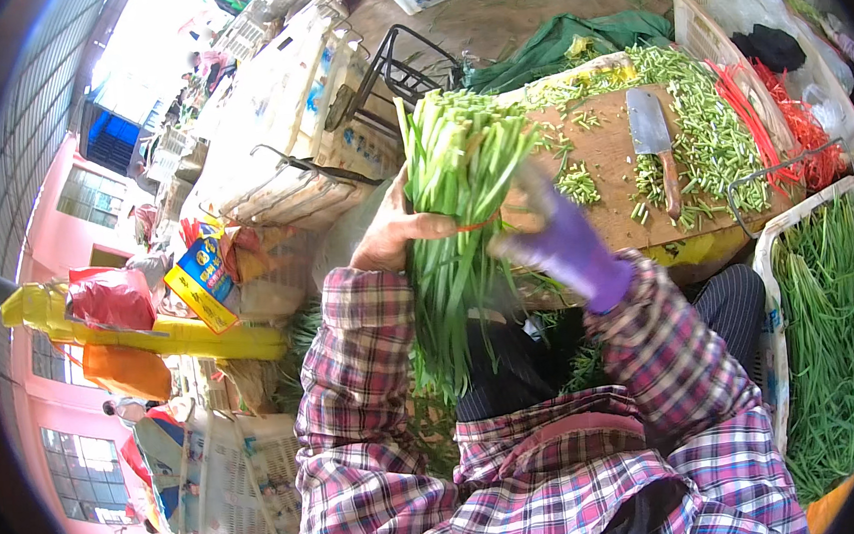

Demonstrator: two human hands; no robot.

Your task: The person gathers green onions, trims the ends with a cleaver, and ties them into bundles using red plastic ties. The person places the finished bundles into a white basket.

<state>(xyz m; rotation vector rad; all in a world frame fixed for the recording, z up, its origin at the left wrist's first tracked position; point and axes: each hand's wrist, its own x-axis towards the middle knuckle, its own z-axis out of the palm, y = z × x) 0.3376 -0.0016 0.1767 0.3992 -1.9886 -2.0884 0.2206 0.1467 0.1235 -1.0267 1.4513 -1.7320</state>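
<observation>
My bare left hand point(394, 233) is closed around a thick bunch of leafy green stems point(463, 151), probably garlic chives, held upright with the pale cut ends up. A thin red tie point(482, 223) crosses the bunch at my left thumb; whether it circles the whole bunch is hidden. Blurred by motion, my right hand point(567, 237) in a purple glove is beside the bunch's right side, fingers and thumb apart. Contact there cannot be made out. To the right, a cleaver point(649, 125) with a wooden handle lies on a wooden board point(611, 215), among chopped stem pieces point(719, 157).
A white crate point(774, 360) of long green leaves point(830, 325) stands at my right. Red ties point(751, 132) hang by another crate point(688, 5). Beyond the board are green netting point(575, 48) and a black metal rack point(411, 61). A yellow-wrapped bar point(207, 343) with bags is on the left.
</observation>
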